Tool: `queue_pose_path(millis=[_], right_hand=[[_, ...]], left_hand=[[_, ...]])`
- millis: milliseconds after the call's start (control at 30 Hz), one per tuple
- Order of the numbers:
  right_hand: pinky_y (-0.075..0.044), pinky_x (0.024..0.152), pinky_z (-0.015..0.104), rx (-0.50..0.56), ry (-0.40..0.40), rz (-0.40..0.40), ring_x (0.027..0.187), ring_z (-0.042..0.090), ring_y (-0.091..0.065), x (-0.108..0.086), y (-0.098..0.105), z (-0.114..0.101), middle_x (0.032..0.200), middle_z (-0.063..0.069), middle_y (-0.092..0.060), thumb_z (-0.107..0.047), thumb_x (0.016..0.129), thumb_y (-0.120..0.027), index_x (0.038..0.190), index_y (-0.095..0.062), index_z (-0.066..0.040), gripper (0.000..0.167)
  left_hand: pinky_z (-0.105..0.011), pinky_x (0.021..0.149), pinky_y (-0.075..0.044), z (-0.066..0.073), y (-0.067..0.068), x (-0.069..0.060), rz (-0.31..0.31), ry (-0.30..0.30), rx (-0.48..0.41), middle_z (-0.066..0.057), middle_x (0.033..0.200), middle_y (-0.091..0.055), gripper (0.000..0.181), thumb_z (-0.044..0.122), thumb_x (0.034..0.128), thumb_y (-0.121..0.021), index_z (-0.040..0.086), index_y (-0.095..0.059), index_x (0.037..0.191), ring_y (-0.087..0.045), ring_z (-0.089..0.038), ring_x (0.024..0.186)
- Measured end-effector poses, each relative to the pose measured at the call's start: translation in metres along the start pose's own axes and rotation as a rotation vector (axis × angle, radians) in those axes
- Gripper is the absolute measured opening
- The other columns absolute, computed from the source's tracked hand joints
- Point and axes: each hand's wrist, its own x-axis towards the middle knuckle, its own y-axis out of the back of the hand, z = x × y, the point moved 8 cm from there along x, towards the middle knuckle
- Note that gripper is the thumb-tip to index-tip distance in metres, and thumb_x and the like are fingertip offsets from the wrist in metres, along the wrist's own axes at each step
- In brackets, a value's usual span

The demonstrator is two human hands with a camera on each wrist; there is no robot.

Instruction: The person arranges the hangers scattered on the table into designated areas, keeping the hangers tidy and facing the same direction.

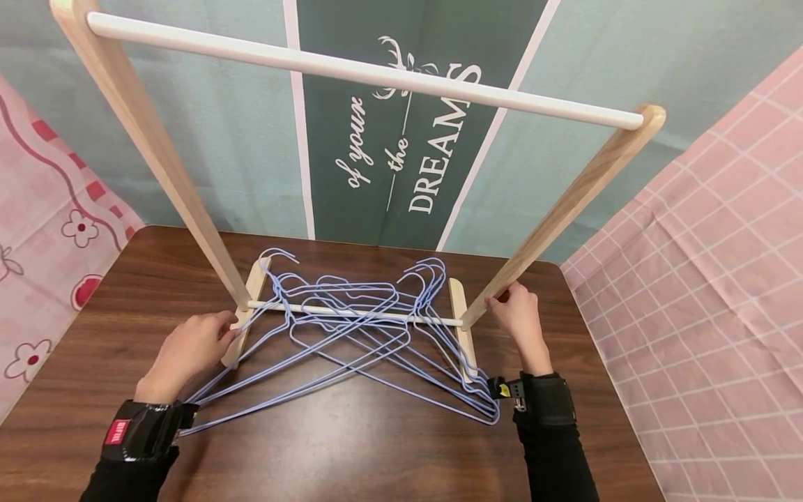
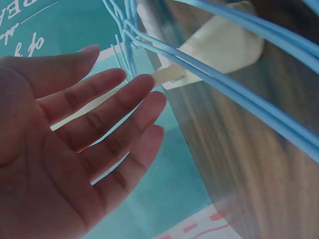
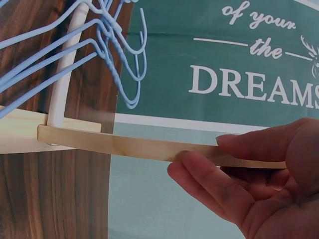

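A wooden clothes rack with a white top rail [image 1: 370, 72] stands on the brown table. Blue wire hangers [image 1: 376, 317] lie in a tangled, overlapping pile across its base and lower white bar. My right hand [image 1: 519, 317] pinches the lower part of the right wooden post [image 3: 124, 144] between thumb and fingers. My left hand [image 1: 191, 352] is by the rack's left foot [image 1: 231, 354], close to the hangers' left ends. In the left wrist view its fingers extend loosely with nothing in the palm, near the blue hanger wires [image 2: 219, 82]; whether they touch is unclear.
Behind the table hangs a green cloth with white lettering [image 1: 433, 160]. Pink flowered cloth [image 1: 37, 293] borders the left side, pink checked cloth [image 1: 702, 279] the right. The left wooden post [image 1: 157, 153] rises beside the hangers. Bare tabletop [image 1: 351, 453] shows in front.
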Motion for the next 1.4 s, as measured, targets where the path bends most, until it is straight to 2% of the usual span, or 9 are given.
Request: queue_pose_path(millis=[267,500,600,833,1100,1400], right_hand=[[-0.043,0.051,0.033,0.002,-0.006,-0.019,0.063,0.030,-0.058,0.000,-0.001,0.001,0.082,0.026,-0.061,-0.007,0.083,-0.061,0.096,-0.059,0.011,0.023],[-0.042,0.050,0.032,-0.002,-0.001,-0.025,0.061,0.028,-0.057,0.000,0.000,0.000,0.078,0.024,-0.062,-0.006,0.082,-0.062,0.093,-0.060,0.011,0.020],[-0.041,0.049,0.031,0.000,-0.003,-0.039,0.060,0.027,-0.057,0.000,-0.001,0.000,0.078,0.024,-0.062,-0.006,0.082,-0.062,0.093,-0.060,0.011,0.020],[-0.040,0.048,0.029,0.000,-0.008,-0.038,0.060,0.026,-0.057,0.002,-0.001,0.001,0.076,0.022,-0.062,-0.006,0.082,-0.062,0.090,-0.061,0.010,0.018],[-0.041,0.049,0.030,0.010,-0.012,-0.039,0.061,0.028,-0.058,0.002,0.000,0.001,0.075,0.021,-0.062,-0.006,0.082,-0.063,0.091,-0.061,0.010,0.019],[-0.042,0.049,0.030,0.007,-0.014,-0.038,0.063,0.029,-0.059,0.003,-0.002,0.003,0.076,0.022,-0.063,-0.006,0.082,-0.063,0.091,-0.061,0.010,0.018]], left_hand=[[-0.037,0.052,-0.043,0.006,-0.003,0.019,-0.030,-0.017,-0.012,-0.010,0.072,-0.059,0.018,0.005,0.0827,-0.063,-0.007,-0.061,0.095,-0.054,-0.020,0.059],[-0.039,0.050,-0.041,0.011,-0.011,0.034,-0.030,-0.037,0.005,-0.006,0.067,-0.057,0.008,0.004,0.0817,-0.062,-0.001,-0.063,0.087,-0.053,-0.021,0.058],[-0.041,0.050,-0.041,0.011,-0.014,0.039,-0.033,-0.033,0.029,-0.009,0.068,-0.058,0.004,0.004,0.0822,-0.061,0.001,-0.063,0.083,-0.053,-0.024,0.059],[-0.042,0.049,-0.043,0.008,-0.019,0.044,-0.047,0.004,0.057,-0.019,0.080,-0.062,0.010,0.000,0.0811,-0.059,-0.001,-0.063,0.090,-0.057,-0.029,0.061],[-0.041,0.047,-0.042,0.003,-0.025,0.051,-0.047,0.023,0.047,-0.021,0.080,-0.061,0.014,-0.001,0.0812,-0.057,-0.002,-0.063,0.094,-0.055,-0.028,0.058],[-0.044,0.046,-0.041,0.002,-0.028,0.055,-0.033,0.025,0.062,-0.023,0.078,-0.061,0.016,-0.001,0.0800,-0.056,0.000,-0.063,0.094,-0.057,-0.035,0.061]])
